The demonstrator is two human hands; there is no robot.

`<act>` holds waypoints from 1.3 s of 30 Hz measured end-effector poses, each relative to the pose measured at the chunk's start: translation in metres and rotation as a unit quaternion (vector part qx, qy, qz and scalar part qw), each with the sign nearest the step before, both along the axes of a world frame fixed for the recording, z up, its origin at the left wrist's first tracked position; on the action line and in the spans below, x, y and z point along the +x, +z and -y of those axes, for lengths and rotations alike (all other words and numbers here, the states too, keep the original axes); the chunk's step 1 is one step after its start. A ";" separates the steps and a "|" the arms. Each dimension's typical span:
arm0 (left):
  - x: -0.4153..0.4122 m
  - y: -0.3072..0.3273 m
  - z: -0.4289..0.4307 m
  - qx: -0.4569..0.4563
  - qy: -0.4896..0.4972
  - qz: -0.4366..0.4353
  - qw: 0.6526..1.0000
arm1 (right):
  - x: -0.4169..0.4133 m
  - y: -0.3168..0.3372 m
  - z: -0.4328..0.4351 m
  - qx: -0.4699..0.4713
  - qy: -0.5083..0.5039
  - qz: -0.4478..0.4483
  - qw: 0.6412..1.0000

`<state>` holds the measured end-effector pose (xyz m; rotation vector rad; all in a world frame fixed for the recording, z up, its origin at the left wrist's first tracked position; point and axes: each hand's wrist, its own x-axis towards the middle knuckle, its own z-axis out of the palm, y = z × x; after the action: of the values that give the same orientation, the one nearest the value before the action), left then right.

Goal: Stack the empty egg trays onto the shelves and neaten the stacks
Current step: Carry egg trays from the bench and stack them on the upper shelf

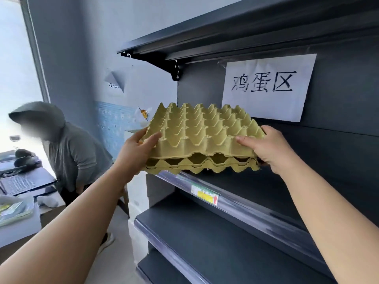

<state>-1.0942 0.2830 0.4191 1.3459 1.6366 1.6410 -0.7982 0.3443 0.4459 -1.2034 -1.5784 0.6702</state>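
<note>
- Shelving of dark grey metal point(328, 150) fills the right half of the view, with a top shelf overhead, a middle shelf point(235, 199) at chest height and more shelves below it.
- Pale grey-blue wall point(82, 48) runs along the left behind the unit and ends at a bright window point(14, 58).
- Two bare forearms reach up and forward from the bottom corners, one to each side of the load.
- The left hand point(135, 148) grips the near left corner: its thumb lies on top and its fingers curl round the left rim.
- The right hand point(270, 148) grips the near right corner: one digit lies along the top of the front rim and the others wrap the right edge.
- A person in a grey hooded top point(75, 152) bends over at the left, beside a low table.
- The stack of yellow moulded-pulp egg trays point(205, 132) sits between the two hands at the left end of the middle shelf.
- The top tray rides slightly higher than the nested ones beneath, and a gap shows along the front.
- The bottom tray meets the shelf's front lip and its near left corner overhangs; whether it rests there fully, I cannot tell.
- A white paper sign with black characters point(268, 87) hangs on the back panel, just behind the trays.
- An open dark laptop point(18, 184) lies on the low table.
- A small yellow and white price label point(205, 194) sits in the shelf's front strip, below the stack.
</note>
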 end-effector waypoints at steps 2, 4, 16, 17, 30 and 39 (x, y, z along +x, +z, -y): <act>-0.024 0.005 -0.022 0.005 -0.015 -0.005 1.000 | -0.022 0.000 -0.012 -0.007 -0.016 -0.002 1.000; -0.045 0.009 -0.045 0.013 -0.033 -0.003 0.999 | -0.041 0.004 -0.023 -0.018 -0.031 -0.003 0.999; -0.120 0.021 -0.165 0.023 -0.087 -0.043 0.995 | -0.113 0.012 -0.093 -0.027 -0.093 0.031 0.995; -0.123 0.022 -0.171 0.023 -0.088 -0.046 0.995 | -0.116 0.011 -0.099 -0.026 -0.096 0.035 0.994; -0.169 0.015 -0.229 0.006 -0.140 -0.043 0.989 | -0.162 0.004 -0.112 -0.012 -0.166 0.102 0.981; -0.189 0.008 -0.256 -0.013 -0.184 -0.115 0.976 | -0.199 -0.001 -0.104 -0.057 -0.230 0.095 0.967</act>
<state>-1.2829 0.5393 0.4268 1.7564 1.4124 1.2827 -0.9973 0.4485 0.4450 -1.6923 -1.3509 0.3519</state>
